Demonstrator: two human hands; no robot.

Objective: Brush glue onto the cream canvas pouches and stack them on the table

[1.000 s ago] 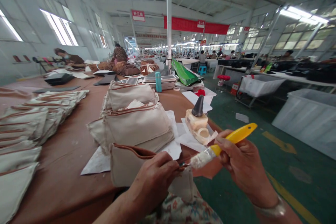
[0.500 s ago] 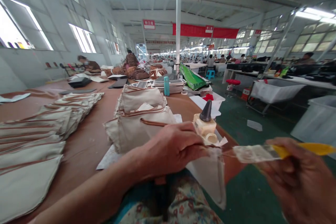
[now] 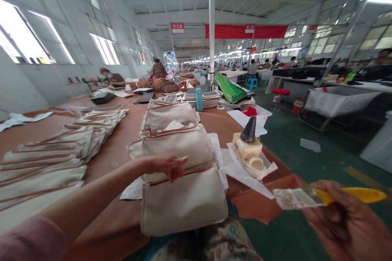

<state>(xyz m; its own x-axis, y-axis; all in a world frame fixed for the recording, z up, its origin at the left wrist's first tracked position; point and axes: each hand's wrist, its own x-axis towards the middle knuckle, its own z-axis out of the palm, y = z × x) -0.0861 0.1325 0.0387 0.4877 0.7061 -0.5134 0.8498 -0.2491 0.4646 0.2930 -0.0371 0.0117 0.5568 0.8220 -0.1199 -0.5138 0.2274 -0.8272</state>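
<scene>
A long brown table (image 3: 110,159) runs away down a large factory hall with tall windows on the left, strip lights overhead, red banners across the roof beams and a green floor (image 3: 294,142) on the right. On the left part of the table, flat cream fabric pieces with brown trim (image 3: 55,159) lie overlapped in rows. Down the middle stands a pile of cream pouches (image 3: 174,134), on sheets of white paper (image 3: 241,171). On that paper, near the right edge of the table, sits a glue bottle with a dark cone tip (image 3: 248,140). Farther back stand a teal bottle (image 3: 199,99), a stack of trays (image 3: 208,98) and a green bag (image 3: 231,90); other people are at work at the far end and at tables across the aisle.

The left hand (image 3: 167,165) reaches over the nearest cream pouch (image 3: 183,200), which lies flat at the near edge of the table and overhangs it a little. The fingers are stretched and only slightly curled, fingertips pressed on its brown-trimmed upper edge — a loose, mostly open grip, touching rather than clasping.

The right hand (image 3: 346,220) is off the table's right side, over the floor, its grip closed round the yellow handle of a brush (image 3: 309,196) — the pale, glue-caked bristles point left toward the table.
</scene>
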